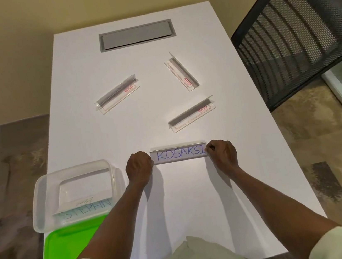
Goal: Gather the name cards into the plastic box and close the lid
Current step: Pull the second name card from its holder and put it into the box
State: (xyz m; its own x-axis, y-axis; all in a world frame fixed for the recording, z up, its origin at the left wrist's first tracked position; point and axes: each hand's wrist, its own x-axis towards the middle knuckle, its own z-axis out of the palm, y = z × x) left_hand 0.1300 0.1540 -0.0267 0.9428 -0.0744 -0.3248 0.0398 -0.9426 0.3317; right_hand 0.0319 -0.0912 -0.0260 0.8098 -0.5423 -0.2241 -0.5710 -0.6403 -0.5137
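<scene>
Both hands, left hand (139,166) and right hand (222,155), pinch the short ends of the KOSAKSI name card (178,153), fingers curled shut on it, just right of the plastic box (43,189). Its clear holder looks light, stiff and slick, so end grips suit it. Three more name cards (192,114) lie beyond; the green lid (71,238) sits under the plastic box's near side.

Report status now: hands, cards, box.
Left hand and right hand grip white KOSAKSI name card. Clear plastic box open, STEPHN card inside. Three cards remain. Path clear.
</scene>
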